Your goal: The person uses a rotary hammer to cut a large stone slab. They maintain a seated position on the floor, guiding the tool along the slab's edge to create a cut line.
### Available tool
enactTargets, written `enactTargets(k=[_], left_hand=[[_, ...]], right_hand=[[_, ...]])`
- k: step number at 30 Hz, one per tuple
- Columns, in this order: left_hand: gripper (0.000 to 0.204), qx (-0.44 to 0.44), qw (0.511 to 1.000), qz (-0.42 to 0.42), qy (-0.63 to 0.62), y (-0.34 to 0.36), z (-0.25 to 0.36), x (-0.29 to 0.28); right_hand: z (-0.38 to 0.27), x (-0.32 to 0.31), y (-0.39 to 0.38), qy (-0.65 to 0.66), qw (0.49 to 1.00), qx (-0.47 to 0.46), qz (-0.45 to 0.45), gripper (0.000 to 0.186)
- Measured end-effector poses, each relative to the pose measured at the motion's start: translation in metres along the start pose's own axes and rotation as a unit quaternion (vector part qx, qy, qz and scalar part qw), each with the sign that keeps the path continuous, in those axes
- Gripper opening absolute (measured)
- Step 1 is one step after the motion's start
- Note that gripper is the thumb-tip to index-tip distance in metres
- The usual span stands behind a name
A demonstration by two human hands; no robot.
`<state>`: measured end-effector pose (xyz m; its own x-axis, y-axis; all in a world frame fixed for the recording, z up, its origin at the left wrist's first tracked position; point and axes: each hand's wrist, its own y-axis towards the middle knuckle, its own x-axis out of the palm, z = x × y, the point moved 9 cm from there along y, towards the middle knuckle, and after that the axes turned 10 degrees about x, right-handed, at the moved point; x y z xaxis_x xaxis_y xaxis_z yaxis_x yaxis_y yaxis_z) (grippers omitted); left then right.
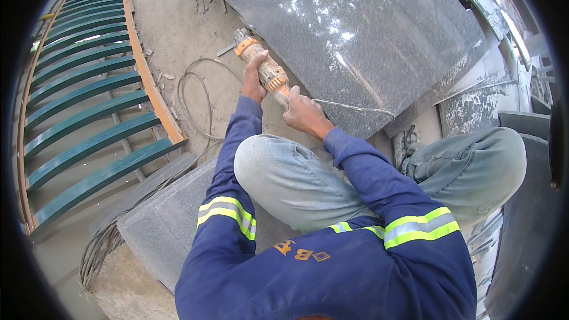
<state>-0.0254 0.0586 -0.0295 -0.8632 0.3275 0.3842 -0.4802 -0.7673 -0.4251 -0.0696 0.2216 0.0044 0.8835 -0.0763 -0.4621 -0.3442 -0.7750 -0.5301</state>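
Observation:
A dust-covered orange and grey power grinder (271,75) points away to the upper left, close to the edge of a large dark stone slab (355,24). My left hand (253,79) wraps round the left side of its body, the thumb on top. Around its rear grip my right hand (305,112) is closed. The metal head (242,35) shows at the far end, and whether a disc is fitted there I cannot tell. A thin grey power cord (355,106) runs from behind my right hand across the slab's corner.
Looped cable (188,92) lies on the dusty ground to the left. Beyond it is an orange-edged frame with dark green slats (89,92). Bundled cable (98,255) hangs by a grey slab (163,219) under me. Other stone pieces (474,106) stand at the right.

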Motion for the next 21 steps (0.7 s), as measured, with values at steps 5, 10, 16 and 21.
enactTargets(k=[5, 10, 16, 21], left_hand=[[0.036, -0.017, 0.999, 0.006, -0.05, -0.006, -0.005, 0.002], [0.032, -0.021, 0.997, -0.004, -0.067, 0.008, -0.011, -0.007], [0.031, -0.026, 0.999, -0.007, -0.045, 0.013, -0.013, -0.006], [0.033, -0.03, 0.999, -0.01, -0.032, 0.004, -0.016, -0.006]], right_hand=[[-0.002, -0.003, 0.003, 0.002, 1.0, -0.002, 0.0, 0.037], [-0.006, -0.007, 0.009, -0.007, 1.0, -0.001, 0.0, 0.035], [-0.005, -0.003, 0.015, -0.014, 1.0, -0.003, 0.016, 0.035], [-0.003, 0.0, 0.003, -0.006, 1.0, -0.001, 0.003, 0.037]])
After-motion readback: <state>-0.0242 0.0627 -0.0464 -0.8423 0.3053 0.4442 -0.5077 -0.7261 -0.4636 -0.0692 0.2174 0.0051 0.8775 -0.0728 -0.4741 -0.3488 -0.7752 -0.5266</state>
